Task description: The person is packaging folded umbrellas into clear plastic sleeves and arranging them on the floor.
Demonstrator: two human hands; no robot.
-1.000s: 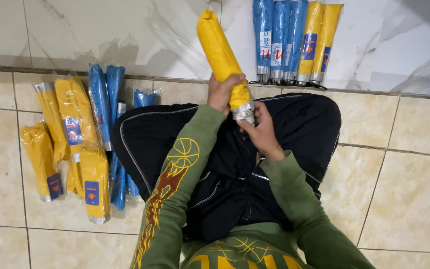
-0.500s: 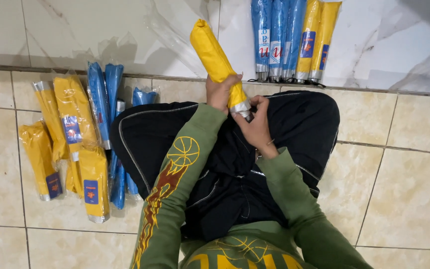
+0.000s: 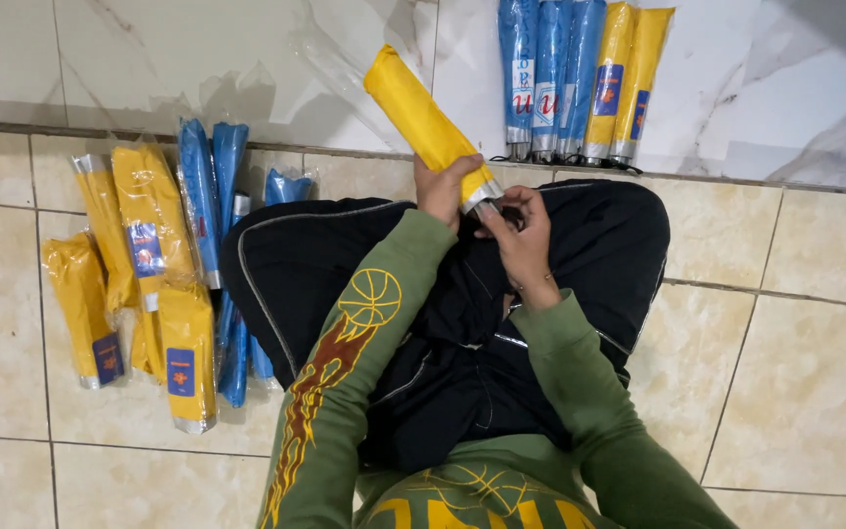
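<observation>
Head view, looking straight down over crossed legs in black trousers on a beige tiled floor.

Left hand: closed around the lower end of a folded yellow umbrella, fingers wrapped over the fabric just above the silver collar. Umbrella tilted, top end pointing up and to the left toward the marble wall, lower end resting at the lap. Partly inside a clear plastic sleeve, which juts out beyond the top end.

Right hand: curled loosely at the umbrella's base, fingertips bunched on the dark handle end just below the silver collar; exact grip on the handle hidden by the fingers. Both forearms in green sleeves with an orange and yellow print.

To the left on the floor, near the knee: a loose pile of wrapped umbrellas, yellow ones on the outside, blue ones closest to the trousers, all lying roughly lengthwise, some overlapping.

At the top, leaning upright against the wall: a row of wrapped umbrellas, three blue on the left, two yellow on the right, touching side by side, silver ends down on the floor edge, well apart from the floor pile.
</observation>
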